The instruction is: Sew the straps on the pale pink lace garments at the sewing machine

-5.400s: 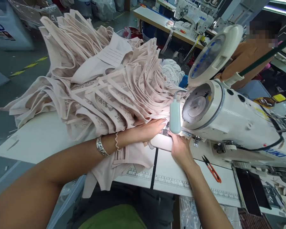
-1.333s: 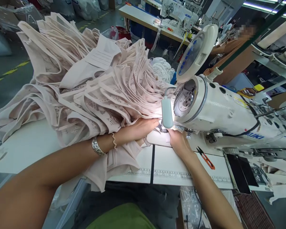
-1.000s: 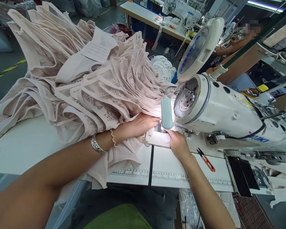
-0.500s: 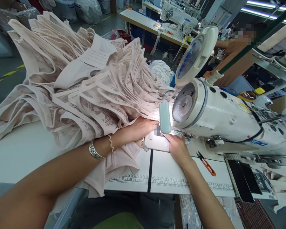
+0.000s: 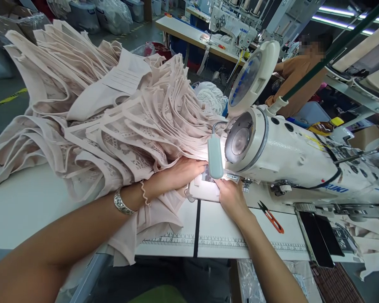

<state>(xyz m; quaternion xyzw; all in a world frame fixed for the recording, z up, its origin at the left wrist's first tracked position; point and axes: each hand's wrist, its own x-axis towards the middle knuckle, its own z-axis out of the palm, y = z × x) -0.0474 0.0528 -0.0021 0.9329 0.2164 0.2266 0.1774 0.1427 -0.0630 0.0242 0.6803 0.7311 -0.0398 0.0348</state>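
My left hand (image 5: 187, 171) lies over the front of the pale pink garments (image 5: 129, 141), its fingers stretched toward the needle area of the white sewing machine (image 5: 281, 147). Beneath that wrist, a piece of pale fabric (image 5: 158, 214) hangs over the table's front edge. My right hand (image 5: 232, 194) is on the other side of the needle area, its fingers closed together at the machine bed (image 5: 204, 189). A small pale green lamp (image 5: 215, 156) covers the needle and some of the right fingertips, so what they pinch is hidden.
Orange-handled thread snips (image 5: 273, 219) lie right of my right forearm. A printed ruler (image 5: 221, 243) runs along the table's front edge. A round magnifier (image 5: 254, 78) rises above the machine head. A co-worker (image 5: 298, 80) is behind, near another sewing machine (image 5: 230, 27).
The whole view has shifted slightly, with things appearing a little further left. Both hands stay at the needle area, and the garments keep much the same shape.
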